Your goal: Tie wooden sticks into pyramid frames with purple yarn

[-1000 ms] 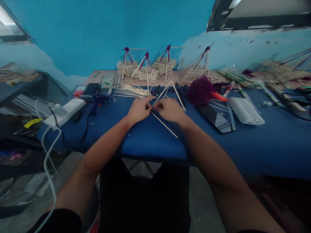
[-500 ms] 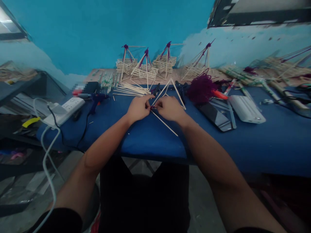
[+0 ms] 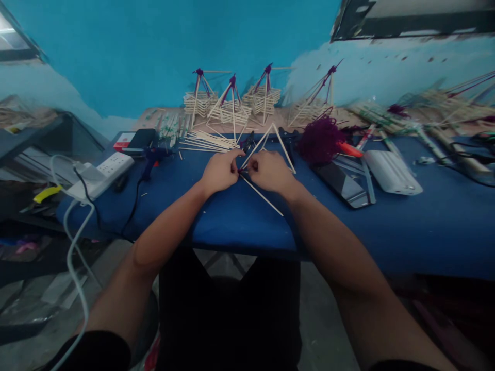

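My left hand (image 3: 220, 172) is closed in a pinch at a corner of a frame of thin wooden sticks (image 3: 263, 195). A bit of purple yarn (image 3: 240, 171) wraps that corner, right at the fingertips. Just to the right, my right hand (image 3: 273, 170) has its fingers curled together beside the joint; whatever they pinch is too small to make out. One stick slants from the corner toward the table's front edge. Other sticks of the frame rise behind the right hand to a pointed top (image 3: 273, 126). Part of the frame is hidden by the right hand.
Behind the hands lie loose sticks (image 3: 211, 142), with several stick models (image 3: 232, 111) tied in purple along the wall. A yarn bundle (image 3: 319, 140), phone (image 3: 344, 185) and white power bank (image 3: 392, 172) are at right. A glue gun (image 3: 150, 161) and power strip (image 3: 102, 176) sit left.
My right fingertips have drawn slightly back and to the right from the purple-wrapped corner. My left hand keeps its pinch, and the stick frame has hardly moved.
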Demonstrator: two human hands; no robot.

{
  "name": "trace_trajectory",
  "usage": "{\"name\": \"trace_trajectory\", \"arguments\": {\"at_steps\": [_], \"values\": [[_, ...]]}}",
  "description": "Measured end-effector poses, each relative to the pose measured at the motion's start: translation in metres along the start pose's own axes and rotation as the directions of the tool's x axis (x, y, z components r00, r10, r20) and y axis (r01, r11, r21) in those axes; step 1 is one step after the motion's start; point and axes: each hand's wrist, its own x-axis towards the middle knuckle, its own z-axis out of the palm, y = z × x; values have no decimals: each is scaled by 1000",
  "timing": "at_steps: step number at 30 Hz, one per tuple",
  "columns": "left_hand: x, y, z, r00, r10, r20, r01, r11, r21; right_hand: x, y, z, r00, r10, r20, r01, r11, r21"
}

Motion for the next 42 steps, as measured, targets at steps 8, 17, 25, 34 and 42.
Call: {"name": "trace_trajectory", "arguments": {"at_steps": [8,17,25,34,42], "values": [[0,0,1,1000,-10,7,11,1000,-2,0,1,2,999,11,-35,-13,999,-44],[4,-4,4,999,14,-40,-20,988,-155,1,6,3,999,-38,-5,38,995,97],[5,-5,7,1000,1,-22,-8,960,-279,3,10,5,998,-63,8,63,994,88],[4,-6,7,1000,14,11,-11,973,-230,2,7,4,999,-49,17,46,990,136],[5,-9,10,1000,15,-5,-16,975,-223,1,3,2,999,-43,-3,43,992,116]]}}
